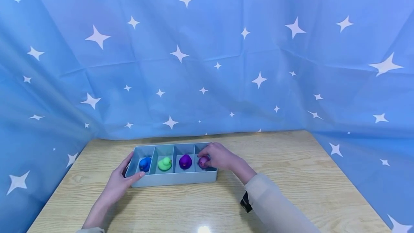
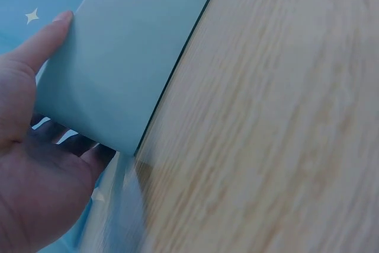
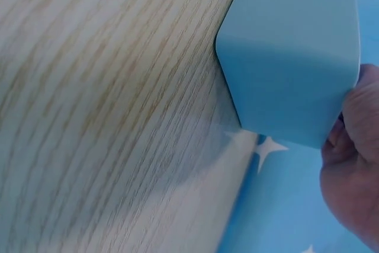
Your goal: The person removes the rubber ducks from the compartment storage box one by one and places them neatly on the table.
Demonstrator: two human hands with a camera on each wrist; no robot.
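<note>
A grey-blue box [image 1: 171, 179] with compartments in a row stands on the table. My left hand [image 1: 119, 182] holds its left end, thumb on the front rim and fingers along the end wall. From the left, the compartments hold a blue rubber duck [image 1: 145, 164], a green rubber duck [image 1: 165, 164] and a purple rubber duck [image 1: 185, 161]. In the rightmost one, my right hand [image 1: 220, 156] pinches a pinkish-purple rubber duck [image 1: 203, 161], partly covered by the fingers. The right wrist view shows that hand [image 3: 355, 152] at the box's rim; the box wall hides the duck there.
The box stands toward the back of a light wooden table [image 1: 181, 208]. A blue curtain with white stars [image 1: 207, 64] hangs behind the table and along both sides. A black object [image 1: 246, 202] shows under the right sleeve, at the wrist.
</note>
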